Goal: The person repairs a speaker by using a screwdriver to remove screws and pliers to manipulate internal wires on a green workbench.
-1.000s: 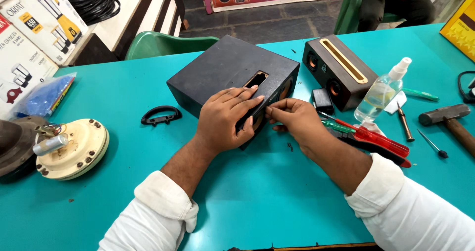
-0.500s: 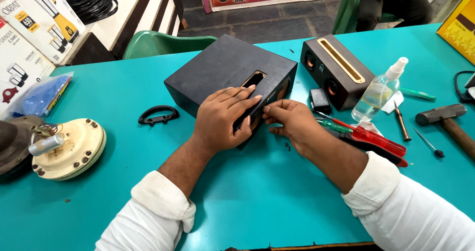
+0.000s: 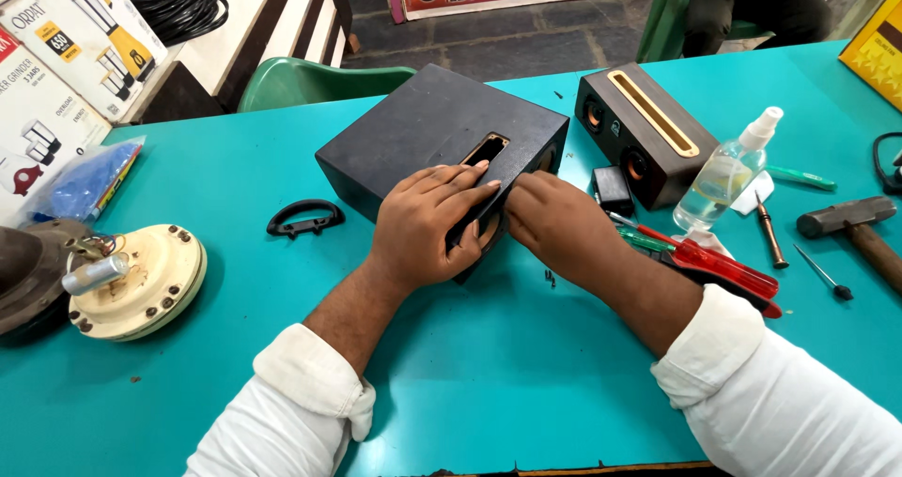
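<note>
Head view: the left hand (image 3: 427, 225) lies flat over the near corner of the black box (image 3: 442, 143), fingers stretched toward the rectangular slot (image 3: 485, 148) in its top, pressing rather than gripping; nothing is closed inside the palm. The right hand (image 3: 554, 221) is curled against the same corner just beside the left, fingertips tucked at the box's edge. Whether it pinches a small part there cannot be told, since the knuckles hide the fingertips.

The box sits on the teal table (image 3: 489, 364), tilted slightly, directly under both hands. Just right of the right hand lie a red-handled screwdriver (image 3: 719, 263) and a small black adapter (image 3: 614, 190); beyond them stand a brown speaker (image 3: 644, 131) and a clear spray bottle (image 3: 728, 169). A few tiny screws (image 3: 549, 275) rest just below the right wrist. Left of the left hand is a loose black handle (image 3: 304, 218), and farther out a cream fan motor (image 3: 141, 280).

Judged from here, the box could skid away, as only a flat palm steadies it. The right sleeve could also sweep the loose screws off the table.
</note>
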